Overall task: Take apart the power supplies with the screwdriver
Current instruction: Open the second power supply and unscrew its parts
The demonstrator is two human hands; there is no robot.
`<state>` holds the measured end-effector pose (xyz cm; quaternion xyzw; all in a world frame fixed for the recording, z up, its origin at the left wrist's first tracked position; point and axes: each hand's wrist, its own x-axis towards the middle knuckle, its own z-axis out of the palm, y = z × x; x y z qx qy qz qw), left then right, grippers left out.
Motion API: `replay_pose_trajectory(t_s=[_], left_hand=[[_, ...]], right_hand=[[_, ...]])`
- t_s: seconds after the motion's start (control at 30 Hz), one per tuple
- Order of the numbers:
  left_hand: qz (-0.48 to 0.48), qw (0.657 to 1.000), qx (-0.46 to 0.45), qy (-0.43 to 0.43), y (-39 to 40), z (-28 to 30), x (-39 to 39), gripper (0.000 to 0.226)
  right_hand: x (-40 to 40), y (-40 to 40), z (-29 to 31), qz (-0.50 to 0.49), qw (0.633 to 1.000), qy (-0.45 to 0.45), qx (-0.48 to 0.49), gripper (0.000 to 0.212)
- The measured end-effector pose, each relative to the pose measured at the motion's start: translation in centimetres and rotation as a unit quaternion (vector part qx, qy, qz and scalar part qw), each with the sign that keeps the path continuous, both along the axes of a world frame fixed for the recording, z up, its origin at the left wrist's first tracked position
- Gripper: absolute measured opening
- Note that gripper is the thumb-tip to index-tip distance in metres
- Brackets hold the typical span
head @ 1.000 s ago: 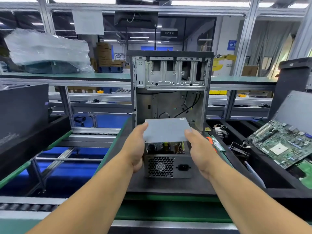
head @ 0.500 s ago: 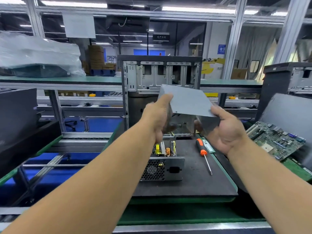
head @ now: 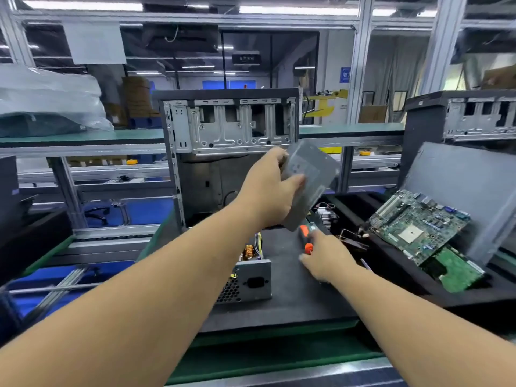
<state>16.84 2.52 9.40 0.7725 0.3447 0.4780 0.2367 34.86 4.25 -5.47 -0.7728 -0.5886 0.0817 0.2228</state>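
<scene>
**Cover off, reaching for the screwdriver**

At the left, a plastic-wrapped bundle (head: pixel 47 101) is sitting on the green shelf (head: pixel 83 135). Behind my work, the empty computer case (head: pixel 231 141) is standing upright. I am holding the grey metal cover (head: pixel 312 185) in the air with my left hand (head: pixel 268 188), fingers curled round its edge. Below it, the opened power supply (head: pixel 248 277) is lying on the dark surface (head: pixel 293 303), its coils showing. My right hand (head: pixel 326 255) is closing its grip on the orange-handled screwdriver (head: pixel 305 241). Further right, a green circuit board (head: pixel 418 224) is leaning in a tray (head: pixel 418 286).
</scene>
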Motion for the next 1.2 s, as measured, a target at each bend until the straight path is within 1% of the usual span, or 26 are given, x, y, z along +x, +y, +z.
replay_pose_trajectory(t_s=[0.03, 0.13, 0.17, 0.3, 0.37, 0.4, 0.47, 0.53, 0.67, 0.73, 0.77, 0.83, 0.87, 0.9, 0.97, 1.03, 1.07, 1.13, 1.2], left_hand=[[0.002, 0.999, 0.025, 0.037, -0.1, -0.4, 0.3, 0.022], [0.025, 0.988, 0.079, 0.134, -0.1, -1.8, 1.0, 0.017], [0.039, 0.982, 0.09, 0.162, 0.1, -2.3, 1.1, 0.018], [0.072, 0.953, 0.093, 0.28, 1.3, -4.1, 2.2, 0.028], [0.077, 0.932, 0.088, 0.342, 1.4, -5.3, 3.2, 0.028], [0.071, 0.922, 0.085, 0.37, 1.4, -5.8, 3.9, 0.028], [0.051, 0.904, 0.07, 0.419, 1.3, -6.9, 5.2, 0.031], [0.038, 0.89, 0.049, 0.451, 1.3, -7.7, 6.2, 0.035], [0.07, 0.879, 0.029, 0.471, 0.9, -8.4, 6.4, 0.035], [0.092, 0.89, 0.051, 0.443, 0.1, -7.7, 5.5, 0.037], [0.096, 0.906, 0.071, 0.406, -0.4, -7.1, 4.5, 0.042], [0.087, 0.943, 0.09, 0.31, -1.3, -5.5, 1.2, 0.047], [0.079, 0.954, 0.081, 0.279, -1.7, -4.9, -1.2, 0.046], [0.078, 0.957, 0.062, 0.273, -1.9, -4.6, -4.0, 0.045], [0.087, 0.947, -0.003, 0.308, -2.1, -4.9, -9.4, 0.048], [0.103, 0.926, -0.06, 0.358, -2.4, -6.2, -13.1, 0.056], [0.109, 0.916, -0.07, 0.38, -2.5, -7.0, -14.1, 0.056], [0.113, 0.908, -0.048, 0.401, -2.2, -8.5, -14.9, 0.046], [0.113, 0.92, -0.024, 0.375, -1.7, -9.5, -15.1, 0.038]], right_hand=[[0.2, 0.4, -0.2, -0.007, 1.0, 0.003, 0.015, 0.044], [1.6, 0.2, 0.3, -0.035, 0.987, 0.129, 0.088, 0.028], [2.6, -0.1, 0.5, -0.048, 0.978, 0.163, 0.12, 0.028], [7.1, -2.0, 2.2, -0.096, 0.933, 0.251, 0.241, 0.045], [8.5, -3.2, 3.4, -0.109, 0.915, 0.249, 0.299, 0.052], [8.9, -3.6, 4.0, -0.111, 0.903, 0.252, 0.329, 0.054], [9.2, -4.2, 4.9, -0.095, 0.874, 0.3, 0.371, 0.056], [8.7, -4.6, 5.7, -0.072, 0.849, 0.349, 0.39, 0.062], [6.4, -5.5, 7.2, -0.014, 0.808, 0.416, 0.418, 0.07], [5.3, -5.8, 7.6, 0.02, 0.785, 0.449, 0.426, 0.072], [4.7, -6.1, 7.9, 0.041, 0.773, 0.469, 0.425, 0.069], [3.6, -6.4, 8.5, 0.081, 0.762, 0.491, 0.414, 0.051], [3.0, -6.5, 8.7, 0.098, 0.762, 0.496, 0.406, 0.04], [2.2, -6.6, 9.0, 0.114, 0.76, 0.5, 0.4, 0.031], [0.5, -6.6, 9.6, 0.144, 0.761, 0.499, 0.389, 0.025], [-1.8, -6.3, 10.0, 0.182, 0.77, 0.484, 0.375, 0.028], [-3.0, -6.1, 10.2, 0.202, 0.773, 0.473, 0.37, 0.029], [-5.4, -5.7, 10.2, 0.232, 0.778, 0.456, 0.365, 0.031], [-7.7, -5.5, 10.1, 0.257, 0.776, 0.454, 0.355, 0.03]])
